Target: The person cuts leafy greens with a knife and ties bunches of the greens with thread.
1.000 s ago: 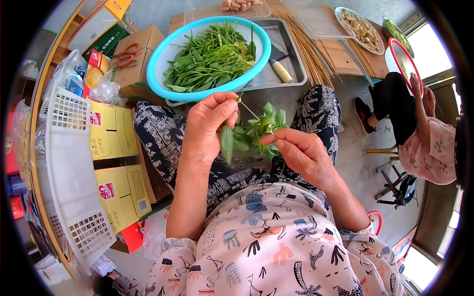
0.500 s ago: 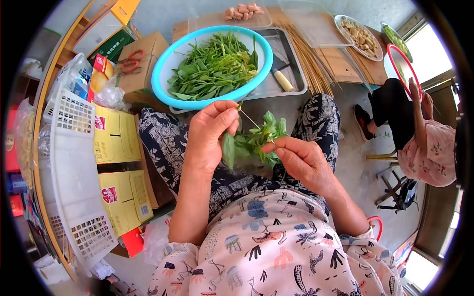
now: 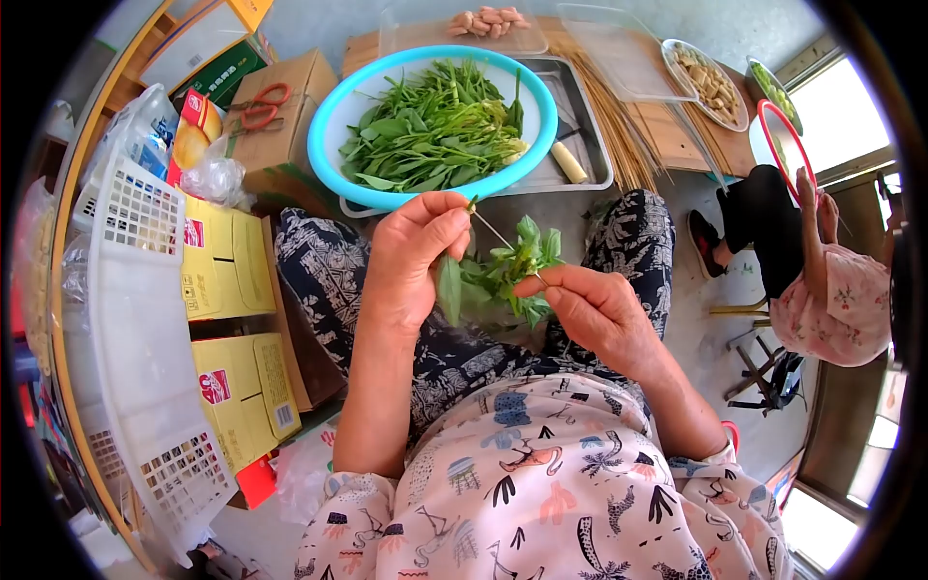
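Observation:
Between my two hands, over my lap, a thin skewer (image 3: 495, 232) runs through a bunch of leafy greens (image 3: 527, 259). My left hand (image 3: 422, 253) is closed in a pinch on a green stem at the skewer's upper left end, with a long leaf hanging below. The fingers of my right hand (image 3: 601, 311) pinch the skewer's lower right end, just beside the bunched leaves. Beyond the hands, a white basin with a blue rim (image 3: 547, 104) holds a heap of loose leafy greens (image 3: 435, 135).
Under the basin lies a metal tray (image 3: 599, 145) with a pale-handled tool (image 3: 568, 162). Bamboo skewers (image 3: 619, 121) and a plate of food pieces (image 3: 708, 82) are on the wooden table. Red scissors (image 3: 261, 106) rest on a cardboard box at left. Another person (image 3: 831, 309) sits at right.
The view has shifted slightly, so the basin and table appear farther right. Both hands keep nearly the same hold on the skewer and greens.

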A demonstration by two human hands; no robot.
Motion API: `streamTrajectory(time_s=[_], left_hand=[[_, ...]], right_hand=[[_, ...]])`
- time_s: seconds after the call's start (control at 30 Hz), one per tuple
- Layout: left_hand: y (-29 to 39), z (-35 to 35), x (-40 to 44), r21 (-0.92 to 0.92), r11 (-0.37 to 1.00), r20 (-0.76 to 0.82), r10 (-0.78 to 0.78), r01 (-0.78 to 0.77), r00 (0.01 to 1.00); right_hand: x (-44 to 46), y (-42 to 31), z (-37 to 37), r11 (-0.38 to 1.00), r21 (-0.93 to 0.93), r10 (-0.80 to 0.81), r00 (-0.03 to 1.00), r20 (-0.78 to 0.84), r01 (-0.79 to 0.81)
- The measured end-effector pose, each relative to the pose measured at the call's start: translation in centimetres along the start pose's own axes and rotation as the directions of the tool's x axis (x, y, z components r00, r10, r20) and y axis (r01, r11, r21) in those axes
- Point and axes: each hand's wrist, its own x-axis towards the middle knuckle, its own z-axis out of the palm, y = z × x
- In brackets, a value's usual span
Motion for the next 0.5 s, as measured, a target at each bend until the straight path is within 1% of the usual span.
streamTrajectory(time_s=[0.03,0.07,0.13,0.27,0.33,0.43,0.5], left_hand=[[0.2,-0.6,0.0,0.006,1.000,0.028,-0.001,0.001,1.000],[0.4,-1.2,0.0,-0.002,1.000,0.021,0.000,0.000,1.000],[0.9,-2.2,-0.2,-0.001,1.000,0.024,-0.021,0.021,0.999],[1.9,-3.1,-0.7,-0.057,0.998,0.001,-0.030,0.030,1.000],[1.9,-3.5,-1.0,-0.002,0.998,0.041,-0.068,0.068,0.997],[2.1,-3.5,-1.1,0.039,0.998,0.035,-0.044,0.042,0.998],[2.0,-3.7,-1.0,0.041,0.998,0.046,-0.039,0.037,0.998]], right_hand=[[0.3,-0.2,0.3,1.000,0.010,0.002,1.000,0.005,-0.002],[0.6,-0.5,0.5,1.000,0.005,0.007,1.000,0.012,-0.008],[1.2,-1.0,1.0,0.995,0.052,0.075,0.994,0.077,-0.079],[2.5,-1.2,2.1,0.993,0.095,0.065,0.991,0.116,-0.076],[3.1,-1.8,2.4,0.979,0.164,0.095,0.982,0.161,-0.122],[3.9,-2.1,3.1,0.988,0.125,0.070,0.988,0.141,-0.088],[4.4,-2.1,3.4,0.986,0.141,0.066,0.988,0.137,-0.085]])
